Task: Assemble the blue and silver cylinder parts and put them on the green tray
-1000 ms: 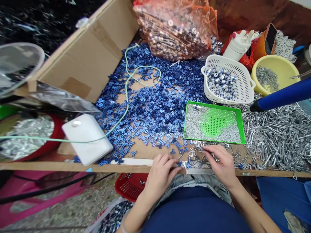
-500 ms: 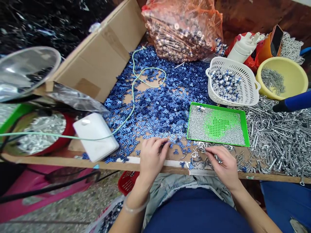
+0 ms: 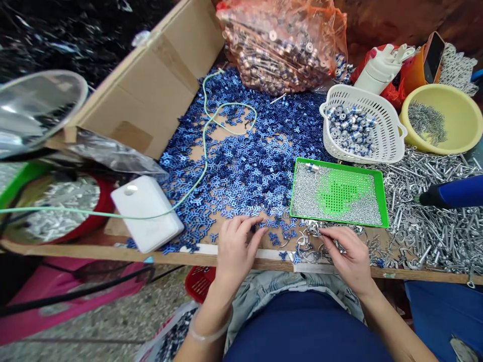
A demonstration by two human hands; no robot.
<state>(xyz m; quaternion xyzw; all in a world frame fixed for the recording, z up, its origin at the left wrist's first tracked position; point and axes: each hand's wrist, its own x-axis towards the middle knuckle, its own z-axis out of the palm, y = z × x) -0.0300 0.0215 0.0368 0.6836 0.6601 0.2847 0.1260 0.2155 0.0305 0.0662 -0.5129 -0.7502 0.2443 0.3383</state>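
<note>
Our left hand, grip half-curled, touches flat blue three-armed pieces; whether it holds one, we cannot tell. Our right hand pinches a shiny bent wire clip at the green tray's 6 o'clock.

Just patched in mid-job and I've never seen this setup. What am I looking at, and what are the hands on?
There is no machine here: a person works with two bare hands. The one picture comes from a camera on that person's head, looking forward and down. The left hand has its fingertips among a spread of small blue three-armed pieces. The right hand rests its fingers on a cluster of bent silver wire clips. Whether either hand has pinched a piece, I cannot tell. Behind them lies a green perforated plastic tray dusted with tiny silver bits, and right of it a heap of silver metal rods. Further back stand a white slotted plastic basket of silver-and-blue cylinders and a yellow plastic bowl.
</note>
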